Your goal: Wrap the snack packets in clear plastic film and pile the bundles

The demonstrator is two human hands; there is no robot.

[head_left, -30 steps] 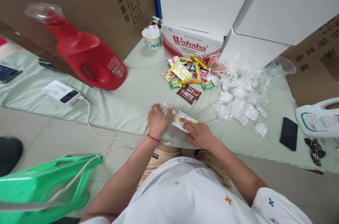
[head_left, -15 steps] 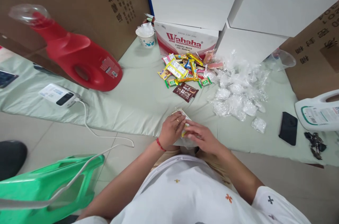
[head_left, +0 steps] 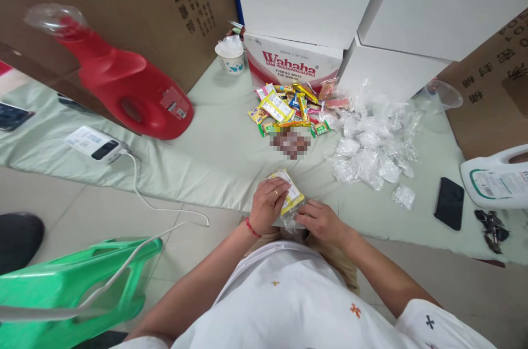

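At the table's front edge lies a yellow-and-white snack packet (head_left: 293, 193), with clear plastic bag film around it. My left hand (head_left: 269, 201), wearing a ring and a red cord bracelet, is closed over the packet's left side. The loose lower end of the clear plastic bag (head_left: 291, 219) is pinched in the fingers of my right hand (head_left: 320, 221). Beyond my hands is a pile of wrapped snacks (head_left: 284, 109), with a pixelated brown packet (head_left: 290, 143) in front of it. To the right sits a heap of small crinkled clear plastic packs (head_left: 367, 142).
A red jug (head_left: 136, 90), a white power bank (head_left: 97, 144) and its cable are on the left. A paper cup (head_left: 231, 56) and a Wahaba-style printed box (head_left: 289, 60) stand behind. At right are a black phone (head_left: 449, 203), keys (head_left: 491, 229) and a white bottle (head_left: 499, 175).
My right hand has drawn back from the packet's face to the bag's lower end. More of the yellow-and-white packet shows. My left hand stays on it.
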